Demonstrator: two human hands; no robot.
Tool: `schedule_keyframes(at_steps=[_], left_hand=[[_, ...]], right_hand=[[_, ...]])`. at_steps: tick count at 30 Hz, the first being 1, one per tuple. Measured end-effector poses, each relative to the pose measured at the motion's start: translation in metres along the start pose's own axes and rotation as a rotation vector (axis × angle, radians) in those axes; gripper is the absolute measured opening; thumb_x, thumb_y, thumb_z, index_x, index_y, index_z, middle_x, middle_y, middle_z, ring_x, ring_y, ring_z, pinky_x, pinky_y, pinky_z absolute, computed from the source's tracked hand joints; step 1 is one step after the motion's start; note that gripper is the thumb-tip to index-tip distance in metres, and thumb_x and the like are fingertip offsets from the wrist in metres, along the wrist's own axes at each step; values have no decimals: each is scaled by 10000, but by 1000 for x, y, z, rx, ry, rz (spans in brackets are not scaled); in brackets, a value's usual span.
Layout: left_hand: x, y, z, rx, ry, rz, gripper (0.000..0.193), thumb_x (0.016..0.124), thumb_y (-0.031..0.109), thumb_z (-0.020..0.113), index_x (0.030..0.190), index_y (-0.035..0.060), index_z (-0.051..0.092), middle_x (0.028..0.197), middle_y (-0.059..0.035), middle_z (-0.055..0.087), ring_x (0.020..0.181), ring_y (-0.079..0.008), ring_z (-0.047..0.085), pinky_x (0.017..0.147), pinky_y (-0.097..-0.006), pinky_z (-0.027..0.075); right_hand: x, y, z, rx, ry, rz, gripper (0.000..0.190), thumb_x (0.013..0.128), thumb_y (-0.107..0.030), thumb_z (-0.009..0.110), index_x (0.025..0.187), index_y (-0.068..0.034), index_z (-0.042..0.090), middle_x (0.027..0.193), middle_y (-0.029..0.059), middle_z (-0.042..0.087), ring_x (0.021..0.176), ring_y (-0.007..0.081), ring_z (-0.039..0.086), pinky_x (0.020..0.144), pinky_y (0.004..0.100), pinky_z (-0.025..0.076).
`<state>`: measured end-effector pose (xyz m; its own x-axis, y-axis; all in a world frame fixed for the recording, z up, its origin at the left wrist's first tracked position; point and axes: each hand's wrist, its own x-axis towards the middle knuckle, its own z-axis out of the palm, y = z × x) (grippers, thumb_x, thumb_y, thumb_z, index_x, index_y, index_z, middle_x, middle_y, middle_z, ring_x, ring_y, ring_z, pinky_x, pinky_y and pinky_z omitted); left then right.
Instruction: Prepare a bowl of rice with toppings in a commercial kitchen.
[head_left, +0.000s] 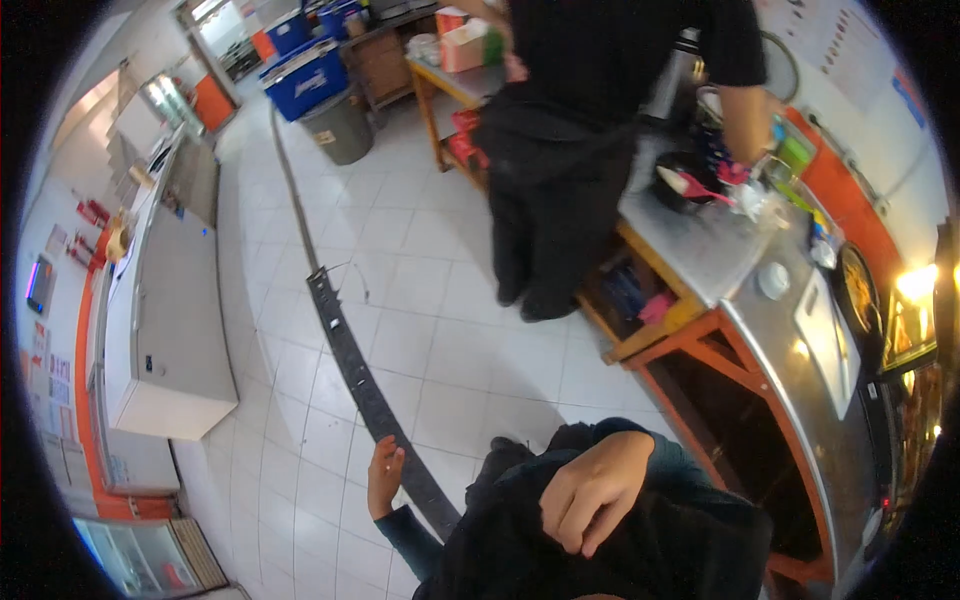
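Note:
My left hand (385, 469) hangs out to the side above the tiled floor, its fingers loosely curled and a little apart, with nothing visible in it. Below it runs a dark floor channel cover (360, 382). In front of my black clothing (675, 536) is my right hand (598, 491), its back towards me and its fingers bent together. No object shows in that hand; whether its fingertips touch the cloth cannot be made out. Closest on the right is a steel-topped table (757, 330) with an orange frame, bearing a white cutting board (826, 341) and a small white round item (773, 280).
A co-worker in black (562, 150) stands ahead at a metal worktable (697, 247), near a dark pan (679, 184) with a pink utensil. A grey bin (341, 131) and blue crates (304, 79) stand farther back. A large chest freezer (184, 300) lines the left side.

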<state>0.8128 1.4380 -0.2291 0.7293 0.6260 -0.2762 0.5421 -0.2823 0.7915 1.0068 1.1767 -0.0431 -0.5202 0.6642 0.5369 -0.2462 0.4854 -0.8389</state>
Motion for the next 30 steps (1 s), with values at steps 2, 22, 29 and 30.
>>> schedule_keyframes(at_steps=[2,22,29,30], left_hand=[[14,-14,-31,-59,-6,123,321,791,140,522,1078,16,447,981,-121,528,879,-187,514,732,-279,411],[328,12,-139,-8,-290,165,337,818,212,489,1088,15,448,1018,-146,513,967,-215,490,821,-298,378],[397,-37,-144,-70,-459,305,202,771,144,542,953,58,530,962,-122,540,815,-199,547,708,-281,418],[413,-40,-148,-48,-534,325,202,771,144,542,953,58,530,962,-122,540,815,-199,547,708,-281,418]], right_hand=[[30,9,-25,139,86,-96,143,800,-124,512,734,1,488,626,73,437,540,199,431,491,313,345],[233,51,-292,-235,574,-1017,211,798,-91,491,990,-66,407,767,62,604,698,147,539,642,211,368],[290,77,-291,-363,985,-1125,208,791,-51,498,973,-63,397,712,55,590,725,165,595,677,258,442],[291,88,-288,-412,1051,-1158,157,801,-57,467,932,-58,380,738,73,535,719,188,566,640,275,437]])
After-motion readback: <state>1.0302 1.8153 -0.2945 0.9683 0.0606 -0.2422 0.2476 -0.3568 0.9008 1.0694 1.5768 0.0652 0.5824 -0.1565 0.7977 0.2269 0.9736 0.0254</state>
